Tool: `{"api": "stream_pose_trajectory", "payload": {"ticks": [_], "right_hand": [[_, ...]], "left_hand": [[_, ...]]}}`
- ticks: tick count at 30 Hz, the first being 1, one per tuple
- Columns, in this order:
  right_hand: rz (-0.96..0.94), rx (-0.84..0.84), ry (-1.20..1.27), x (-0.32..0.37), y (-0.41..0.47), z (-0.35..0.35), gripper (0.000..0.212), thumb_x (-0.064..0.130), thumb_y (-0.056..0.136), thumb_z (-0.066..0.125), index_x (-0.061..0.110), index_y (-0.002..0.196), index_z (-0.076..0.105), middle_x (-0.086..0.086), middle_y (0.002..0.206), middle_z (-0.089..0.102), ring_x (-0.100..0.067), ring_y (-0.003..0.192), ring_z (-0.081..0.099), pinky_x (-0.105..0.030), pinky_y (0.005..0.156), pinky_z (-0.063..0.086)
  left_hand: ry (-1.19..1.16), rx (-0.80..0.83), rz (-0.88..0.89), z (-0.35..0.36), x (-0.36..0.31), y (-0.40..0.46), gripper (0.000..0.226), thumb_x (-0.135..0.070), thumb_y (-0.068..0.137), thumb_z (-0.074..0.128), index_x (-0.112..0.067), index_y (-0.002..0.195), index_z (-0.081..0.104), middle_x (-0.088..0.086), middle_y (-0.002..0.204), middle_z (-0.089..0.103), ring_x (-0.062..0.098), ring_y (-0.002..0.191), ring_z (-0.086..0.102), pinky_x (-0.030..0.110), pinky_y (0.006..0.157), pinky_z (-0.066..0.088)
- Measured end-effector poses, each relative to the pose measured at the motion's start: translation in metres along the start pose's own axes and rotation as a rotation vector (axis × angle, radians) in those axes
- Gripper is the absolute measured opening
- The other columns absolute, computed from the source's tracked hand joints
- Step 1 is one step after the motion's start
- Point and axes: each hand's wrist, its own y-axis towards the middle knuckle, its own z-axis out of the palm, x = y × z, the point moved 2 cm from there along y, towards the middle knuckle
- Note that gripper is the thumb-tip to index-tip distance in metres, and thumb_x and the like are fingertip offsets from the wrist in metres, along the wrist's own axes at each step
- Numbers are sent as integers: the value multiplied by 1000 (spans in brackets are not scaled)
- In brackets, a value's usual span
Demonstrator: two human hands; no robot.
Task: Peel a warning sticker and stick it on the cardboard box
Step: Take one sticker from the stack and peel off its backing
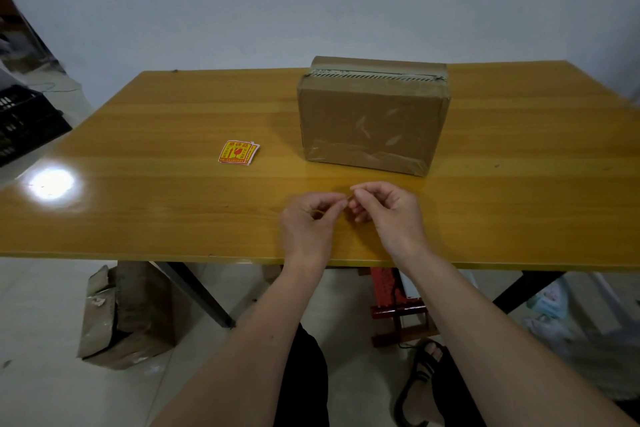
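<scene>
A taped cardboard box (372,118) stands on the yellow wooden table (173,191), right of centre. A small stack of red and yellow warning stickers (238,152) lies flat to the box's left. In front of the box, near the table's front edge, my left hand (310,218) and my right hand (384,211) are held close together, fingertips pinched on a thin yellowish band (348,198) stretched between them. It looks like a rubber band; most of it is hidden by the fingers.
A black crate (24,121) stands off the table's left side. On the floor below lie a torn cardboard box (121,315), a red stool (398,305) and my sandalled foot (426,378). A lamp glare marks the tabletop at left.
</scene>
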Motion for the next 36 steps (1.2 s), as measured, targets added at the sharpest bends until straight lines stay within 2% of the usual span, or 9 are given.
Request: {"api": "stream_pose_trajectory", "payload": {"ticks": [4, 7, 13, 21, 24, 26, 30, 34, 36], "right_hand": [[0, -3, -13, -1, 1, 0, 11, 7, 88, 60, 11, 86, 69, -6, 70, 67, -5, 59, 60, -16, 56, 51], [4, -3, -14, -1, 0, 0, 12, 6, 88, 58, 10, 87, 70, -6, 70, 66, -5, 59, 60, -16, 56, 51], [-8, -3, -25, -1, 0, -2, 15, 5, 89, 58, 15, 85, 69, -3, 69, 66, -1, 57, 59, -15, 56, 50], [-11, -23, -20, 0, 0, -3, 17, 2, 89, 56, 8, 97, 70, -4, 76, 69, -3, 64, 64, -15, 61, 52], [-5, -17, -23, 2, -1, -3, 15, 5, 82, 66, 12, 95, 71, -2, 77, 67, -6, 66, 62, -15, 60, 52], [-7, -23, -12, 3, -3, -3, 12, 7, 80, 70, 11, 91, 72, -1, 74, 67, -2, 62, 61, -13, 58, 51], [-1, -31, 2, 5, -4, -2, 6, 8, 79, 71, 13, 84, 72, 0, 71, 68, 2, 56, 60, -12, 56, 50], [-3, -35, -9, 3, -4, -2, 5, 9, 80, 70, 13, 82, 72, -3, 72, 69, -1, 57, 60, -13, 56, 50], [-3, -35, -9, 4, -4, -2, 3, 11, 80, 70, 12, 82, 72, -4, 73, 69, -2, 58, 60, -14, 56, 50]], "left_hand": [[-27, 21, -8, -1, 6, 1, 24, -18, 78, 74, -40, 70, 69, -15, 78, 73, 12, 81, 68, 24, 75, 53], [-7, 48, -7, 0, 3, 0, 24, -18, 80, 71, -40, 70, 66, -17, 75, 69, 9, 77, 64, 14, 69, 47], [-22, 86, 1, 2, -1, 1, 28, -19, 82, 70, -45, 72, 68, -22, 76, 68, 5, 76, 62, 13, 68, 43], [-58, 69, 5, 0, 2, 2, 16, -25, 82, 69, -40, 79, 72, -14, 85, 73, 9, 87, 64, 12, 71, 42], [-44, 51, 3, 0, 5, 3, 21, -23, 82, 70, -43, 75, 69, -11, 86, 74, 14, 89, 65, 16, 69, 39], [-49, 42, -7, 0, 8, 4, 26, -21, 80, 72, -44, 70, 67, -7, 84, 73, 18, 87, 66, 20, 70, 43], [-80, 42, -38, 1, 12, 5, 28, -23, 75, 76, -50, 68, 70, -1, 87, 74, 22, 88, 68, 39, 82, 56], [-102, 61, -10, 1, 12, 5, 32, -22, 75, 76, -53, 69, 70, -17, 80, 73, 20, 92, 68, 44, 86, 55], [-95, 62, 0, 1, 11, 5, 32, -21, 75, 75, -52, 69, 70, -17, 80, 73, 20, 93, 68, 46, 86, 55]]}}
